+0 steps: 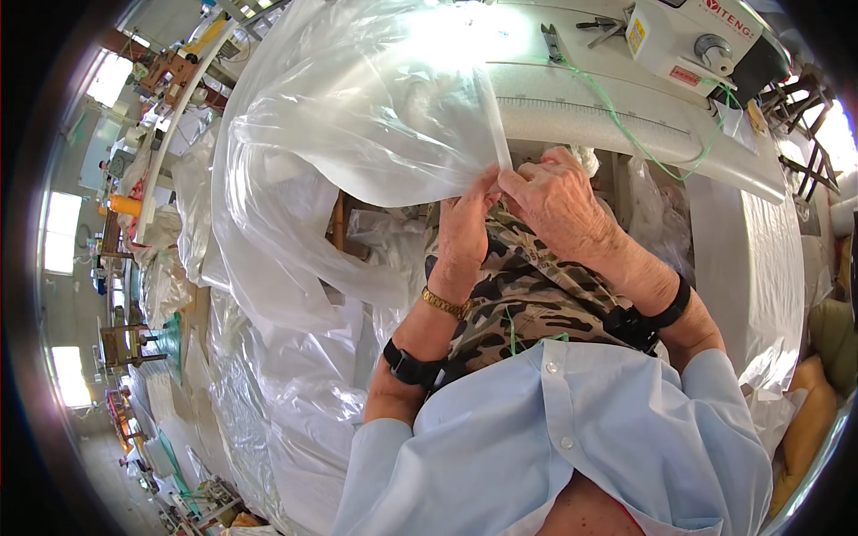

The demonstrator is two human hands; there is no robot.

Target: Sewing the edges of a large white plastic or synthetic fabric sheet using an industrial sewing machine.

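A large sheet of clear plastic film (357, 116) billows from the sewing table down to my lap. Its folded edge forms a white strip (496, 125) running up toward the machine. My left hand (466, 230) pinches the film's edge from below, fingers closed on it. My right hand (559, 198) grips the same edge just to the right, thumbs nearly touching. Both wrists wear black straps; the left also has a gold bracelet (445, 305). A camouflage garment (518, 295) lies under my hands.
A white sewing machine (693, 40) stands at the upper right on a long white table (626, 116) with a green thread (626, 125) across it and scissors (550, 40). More plastic film (268, 393) is heaped at the left. Other workstations (134, 339) line the far left.
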